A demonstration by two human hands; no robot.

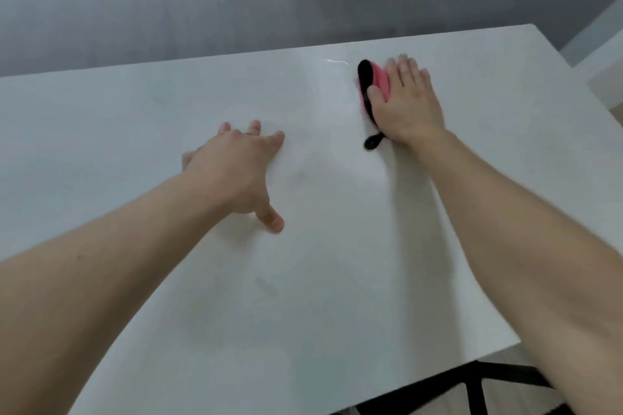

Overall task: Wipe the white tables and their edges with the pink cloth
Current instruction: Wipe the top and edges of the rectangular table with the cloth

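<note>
While right hand presses pink cloth flat, fingers straight, near far edge of white table, left hand rests spread, holding nothing, likely bracing the reach. Flat palm probably gives even wiping pressure.

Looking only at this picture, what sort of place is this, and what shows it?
Probably an indoor room, perhaps an office or canteen: a smooth white rectangular table on a black metal frame, grey floor beyond, and the right hand pressing a pink black-edged cloth onto it.
</note>
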